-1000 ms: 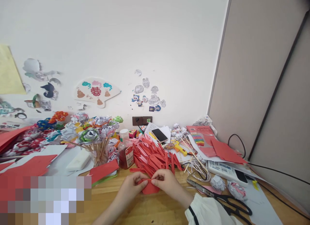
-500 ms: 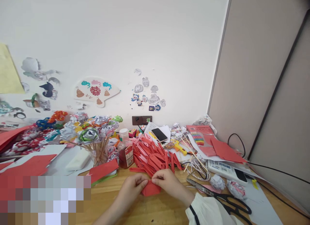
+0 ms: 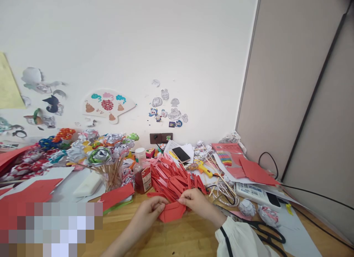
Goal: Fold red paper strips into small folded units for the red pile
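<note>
A folded piece of red paper (image 3: 172,212) rests on the wooden desk (image 3: 177,238) between my hands. My left hand (image 3: 148,214) pinches its left edge with curled fingers. My right hand (image 3: 197,204), in a white sleeve, pinches the upper right corner. Just behind them lies a heap of folded red paper pieces (image 3: 173,176).
Black scissors (image 3: 258,227) lie to the right of my right arm. A red-labelled bottle (image 3: 142,174), a jar of paper flowers on sticks (image 3: 110,159), a phone (image 3: 181,154), red sheets (image 3: 250,168), crumpled paper balls (image 3: 268,214) and cables crowd the desk against the wall.
My right hand has shifted slightly up and to the right along the red paper, and the piece now shows wider and flatter between my hands. The view shifted a little.
</note>
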### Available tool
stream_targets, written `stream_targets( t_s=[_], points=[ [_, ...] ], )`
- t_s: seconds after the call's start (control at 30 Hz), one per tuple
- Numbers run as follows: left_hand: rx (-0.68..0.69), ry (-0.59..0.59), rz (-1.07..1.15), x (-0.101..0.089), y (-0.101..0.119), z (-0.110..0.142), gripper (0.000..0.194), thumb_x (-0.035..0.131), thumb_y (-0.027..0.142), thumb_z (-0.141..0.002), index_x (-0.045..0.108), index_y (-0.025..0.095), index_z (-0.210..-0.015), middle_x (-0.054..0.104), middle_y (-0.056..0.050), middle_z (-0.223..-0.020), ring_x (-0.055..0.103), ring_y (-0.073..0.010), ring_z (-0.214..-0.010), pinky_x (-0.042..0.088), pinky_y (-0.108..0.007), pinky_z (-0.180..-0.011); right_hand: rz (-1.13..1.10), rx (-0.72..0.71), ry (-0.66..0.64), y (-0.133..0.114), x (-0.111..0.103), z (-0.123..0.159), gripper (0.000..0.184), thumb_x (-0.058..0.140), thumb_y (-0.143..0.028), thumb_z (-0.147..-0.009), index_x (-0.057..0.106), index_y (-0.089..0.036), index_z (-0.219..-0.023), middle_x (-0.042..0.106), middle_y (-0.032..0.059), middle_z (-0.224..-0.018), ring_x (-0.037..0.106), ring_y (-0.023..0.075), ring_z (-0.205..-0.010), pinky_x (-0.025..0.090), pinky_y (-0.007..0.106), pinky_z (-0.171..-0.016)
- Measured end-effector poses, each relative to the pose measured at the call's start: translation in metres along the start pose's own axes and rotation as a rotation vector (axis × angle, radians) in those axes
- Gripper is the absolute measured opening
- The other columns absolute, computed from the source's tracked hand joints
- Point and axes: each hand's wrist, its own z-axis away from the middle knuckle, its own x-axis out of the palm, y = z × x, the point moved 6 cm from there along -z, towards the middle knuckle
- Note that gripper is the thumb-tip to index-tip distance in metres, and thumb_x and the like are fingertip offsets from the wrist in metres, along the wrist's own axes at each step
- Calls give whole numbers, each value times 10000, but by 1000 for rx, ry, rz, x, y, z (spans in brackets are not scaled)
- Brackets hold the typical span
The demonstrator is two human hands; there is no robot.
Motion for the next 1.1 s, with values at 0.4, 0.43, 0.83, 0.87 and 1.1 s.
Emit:
stream_targets(
  t_s=[0.4, 0.43, 0.83, 0.87, 1.1],
  points=[
    [25, -102, -408, 19, -15, 1, 325, 393, 314, -728, 495, 133, -478, 321, 61, -473, 282, -77, -462, 205, -190, -441, -80, 7, -101, 3, 29, 4, 182, 472, -261, -747, 575, -136, -663, 488, -28, -526, 475, 83, -474, 350, 162, -441],
    [24, -124, -414, 22, -15, 2, 324, 386, 294, -725, 469, 138, -454, 288, 65, -466, 265, -75, -458, 193, -193, -438, -108, 19, -137, 2, 34, 5, 180, 466, -261, -750, 576, -136, -682, 484, -30, -524, 475, 83, -466, 354, 162, -434],
    [-140, -41, 146, 20, -28, -7, 271, 452, 436, -666, 431, 171, -617, 481, 51, -377, 421, -94, -312, 329, -205, -354, -170, -90, 57, -19, 22, 5, 244, 440, -338, -782, 554, -158, -903, 558, 20, -750, 505, 131, -690, 388, 214, -611],
    [-147, -40, 204, 19, -29, -8, 290, 478, 454, -650, 432, 169, -630, 509, 41, -384, 448, -99, -314, 354, -211, -357, -168, -79, 59, -17, 22, 4, 237, 468, -322, -766, 548, -160, -919, 556, 17, -746, 502, 130, -679, 387, 214, -604],
    [-106, -18, 383, 21, -20, -6, 345, 621, 424, -572, 444, 156, -699, 582, 32, -497, 550, -110, -399, 425, -206, -388, -117, -73, 46, -12, 27, 1, 115, 469, -187, -731, 560, -143, -678, 479, -31, -571, 434, 93, -543, 321, 184, -507]
  ],
)
